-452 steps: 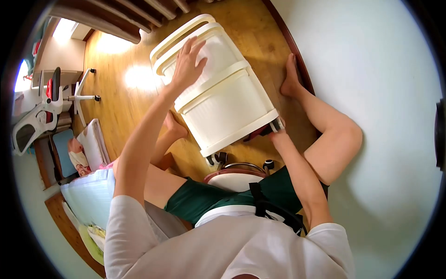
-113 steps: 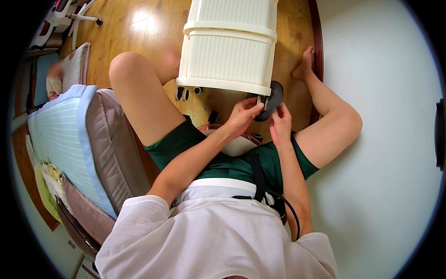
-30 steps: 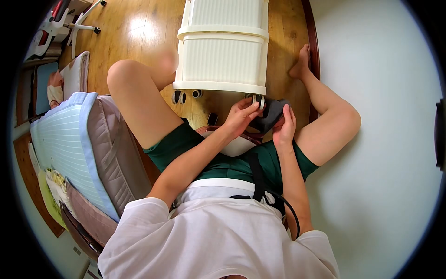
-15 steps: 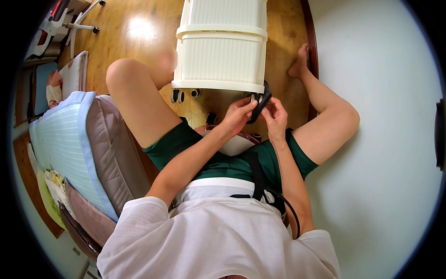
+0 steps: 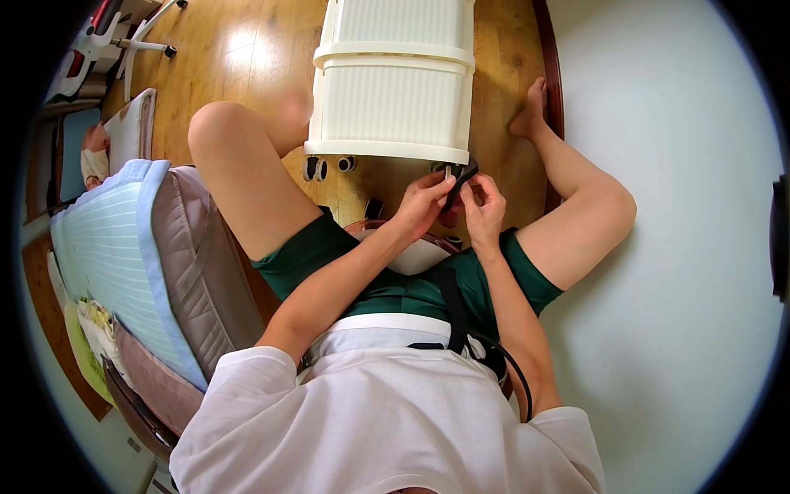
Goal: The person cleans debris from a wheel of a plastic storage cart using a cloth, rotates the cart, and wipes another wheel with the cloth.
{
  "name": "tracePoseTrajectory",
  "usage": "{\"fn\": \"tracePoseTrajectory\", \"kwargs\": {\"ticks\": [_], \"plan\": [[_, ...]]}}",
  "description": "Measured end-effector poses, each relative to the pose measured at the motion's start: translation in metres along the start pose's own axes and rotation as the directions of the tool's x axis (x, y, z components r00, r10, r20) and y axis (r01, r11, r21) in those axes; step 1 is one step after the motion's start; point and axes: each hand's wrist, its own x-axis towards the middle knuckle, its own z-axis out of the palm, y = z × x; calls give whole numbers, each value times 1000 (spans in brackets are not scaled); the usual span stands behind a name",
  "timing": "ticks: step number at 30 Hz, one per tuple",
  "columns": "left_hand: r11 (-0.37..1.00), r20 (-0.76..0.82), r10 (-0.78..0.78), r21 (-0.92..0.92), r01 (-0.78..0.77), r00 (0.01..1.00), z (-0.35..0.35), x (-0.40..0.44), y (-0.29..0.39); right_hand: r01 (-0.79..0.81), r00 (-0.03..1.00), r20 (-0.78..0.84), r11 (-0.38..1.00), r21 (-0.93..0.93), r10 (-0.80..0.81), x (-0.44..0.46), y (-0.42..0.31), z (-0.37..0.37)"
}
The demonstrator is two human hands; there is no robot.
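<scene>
A cream plastic drawer unit (image 5: 395, 103) stands on small casters (image 5: 315, 169) in front of me, between my spread legs. At its near right corner my left hand (image 5: 420, 204) is closed, thumb and fingers pinching a slim black strip-like thing (image 5: 461, 183) close to the caster there. My right hand (image 5: 484, 207) is closed beside it, its fingertips on the right side of the same black thing. The hands and the black thing largely cover that corner's caster. What exactly the black thing is, I cannot make out.
A white rounded object with a reddish rim (image 5: 415, 255) is between my thighs, partly hidden. On the left is a bed-like pad with a blue striped cover (image 5: 115, 247). A pale wall (image 5: 658, 272) rises on the right. A wheeled chair base (image 5: 140, 45) stands far left.
The black thing has turned and now shows a narrower side, its lower end higher. My right hand has shifted slightly left. My left hand stays almost in place.
</scene>
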Motion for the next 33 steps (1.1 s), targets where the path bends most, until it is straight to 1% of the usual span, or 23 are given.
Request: {"fn": "tracePoseTrajectory", "kwargs": {"ticks": [3,6,7,9,10,12,13,16,17,20,23,26,27,30,31,33], "plan": [[999,23,21,-39,-21,1000,2,-1,-3,-64,997,-51,997,-34,62,7,6,-5],[998,38,42,-47,-40,998,3,-2,-3,-147,989,-27,989,-22,146,12,8,-3],[998,45,46,-43,-44,998,3,-2,-3,-187,981,-33,977,106,191,10,7,-2],[999,23,32,-29,-31,999,4,-2,-3,-251,961,-22,901,354,277,7,3,2],[999,9,26,-22,-26,1000,4,-2,-2,-308,939,-5,852,424,343,5,-1,1],[998,51,16,-62,-13,999,3,-2,0,-414,882,46,727,547,468,3,-9,-3],[997,73,11,-83,-5,997,3,-2,1,-409,888,77,701,585,453,2,-3,-7],[992,32,7,-128,-2,999,4,-2,0,-362,899,89,614,701,428,2,-4,-10],[991,22,2,-136,1,1000,2,-1,-1,-380,878,68,605,700,474,1,-7,-8],[989,9,-10,-145,11,1000,-1,2,-3,-376,903,119,625,684,413,0,4,-11],[993,20,-8,-118,10,1000,0,1,-1,-441,884,124,718,539,450,-3,-21,-9],[996,21,-2,-89,4,1000,-1,0,1,-217,976,63,901,376,209,-2,-4,2],[997,19,2,-76,0,1000,-1,0,0,-263,965,93,888,377,247,-2,-6,1],[1000,18,-10,-23,10,1000,-6,1,-2,-240,970,26,925,295,243,-1,-14,6],[1000,18,-17,-3,17,1000,-8,2,-4,-197,980,8,950,244,201,0,-16,7],[1000,19,-23,-20,23,1000,-10,3,-6,-108,993,-21,985,136,112,2,-19,8]]}}
